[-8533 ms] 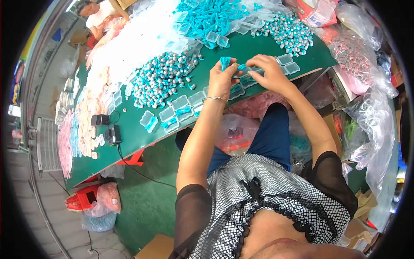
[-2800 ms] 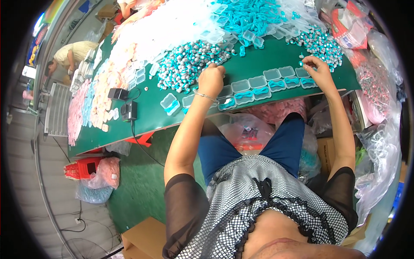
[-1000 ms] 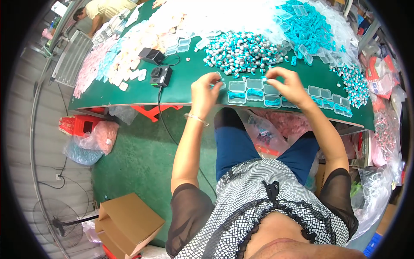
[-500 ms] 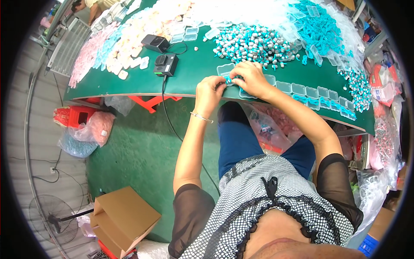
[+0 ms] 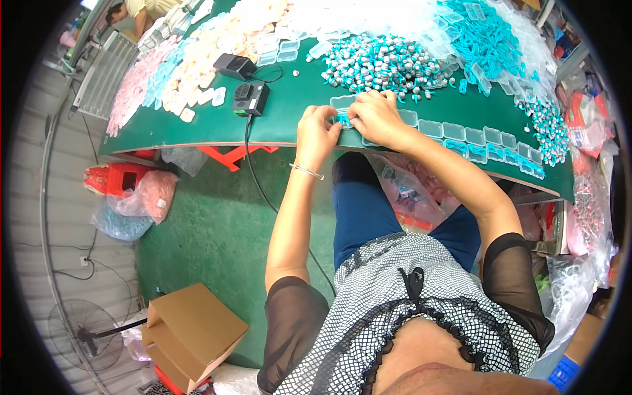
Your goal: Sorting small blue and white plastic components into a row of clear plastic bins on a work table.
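- Left hand (image 5: 317,133) and right hand (image 5: 378,120): fingers curled at turquoise cord (image 5: 343,120); cannot tell whether gripped.
- Clear plastic lidded box (image 5: 342,103): on green desk (image 5: 283,112), partly covered by fingers.
- Co-worker (image 5: 143,12): cut off above.

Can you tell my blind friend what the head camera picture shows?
A person's bare left hand and right hand meet at an open clear plastic box on a green table. More clear boxes, some holding turquoise cords, stretch rightward; small grey-and-turquoise pieces are heaped beyond.
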### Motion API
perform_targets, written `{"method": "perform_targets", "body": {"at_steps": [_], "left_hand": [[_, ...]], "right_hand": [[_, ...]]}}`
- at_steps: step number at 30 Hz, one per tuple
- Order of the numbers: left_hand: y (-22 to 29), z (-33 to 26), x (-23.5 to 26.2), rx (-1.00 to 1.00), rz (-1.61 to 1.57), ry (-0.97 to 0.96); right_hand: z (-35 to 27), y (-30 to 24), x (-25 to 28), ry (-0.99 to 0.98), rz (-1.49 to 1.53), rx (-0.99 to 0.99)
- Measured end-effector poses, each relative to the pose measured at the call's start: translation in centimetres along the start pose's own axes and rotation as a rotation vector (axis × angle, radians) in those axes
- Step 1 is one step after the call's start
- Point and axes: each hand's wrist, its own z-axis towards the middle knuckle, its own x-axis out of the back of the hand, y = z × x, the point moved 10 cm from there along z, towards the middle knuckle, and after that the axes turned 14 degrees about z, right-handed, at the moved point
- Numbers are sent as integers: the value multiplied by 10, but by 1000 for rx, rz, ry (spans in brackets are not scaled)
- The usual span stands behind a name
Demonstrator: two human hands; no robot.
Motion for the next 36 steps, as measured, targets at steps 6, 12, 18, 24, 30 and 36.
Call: {"method": "perform_targets", "body": {"at_steps": [6,12,18,24,30,36], "left_hand": [[8,-2,-1,-145,171,13],[12,0,0,-224,166,32],[-22,39,21,-49,32,163],[-35,94,-6,-28,142,72],[-24,114,-26,-232,427,85],[-42,90,-8,-190,289,82]], "right_hand": [[-1,1,2,0,17,-4],[-1,7,2,-59,38,-90],[-6,11,25,-24,153,-112],[-38,28,74,31,180,-78],[-94,83,140,144,318,-233],[-169,174,226,402,240,-377]]}}
